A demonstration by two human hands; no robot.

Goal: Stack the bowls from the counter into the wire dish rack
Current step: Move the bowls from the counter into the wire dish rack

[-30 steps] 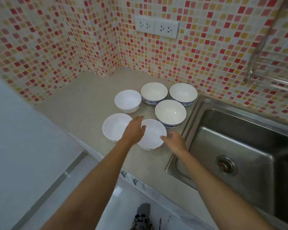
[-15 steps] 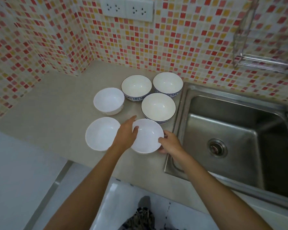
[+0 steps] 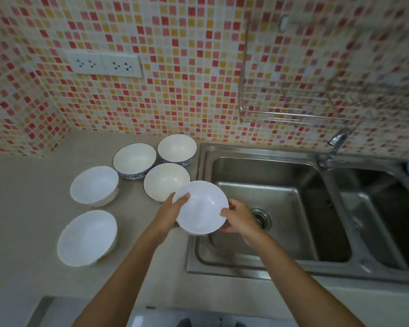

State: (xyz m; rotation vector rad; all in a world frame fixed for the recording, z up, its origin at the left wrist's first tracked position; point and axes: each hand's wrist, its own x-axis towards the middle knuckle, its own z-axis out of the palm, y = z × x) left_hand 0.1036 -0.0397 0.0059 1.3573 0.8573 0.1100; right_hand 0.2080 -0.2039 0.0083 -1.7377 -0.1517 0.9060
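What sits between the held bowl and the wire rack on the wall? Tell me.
Head view: nothing solid. Below that stretch lie the sink rim and tiled wall. Both hands hold the white bowl; the wire rack hangs above, right.

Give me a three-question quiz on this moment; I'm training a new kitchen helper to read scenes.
1. How many bowls still rest on the counter?
2. True or false: the wire dish rack already holds a bowl.
3. The held white bowl is gripped by: A) left hand only, B) right hand only, C) both.

Key: 1. Five: two plain white, three blue-patterned. 2. False; none shows in it. 3. C, one hand on each side of its rim.
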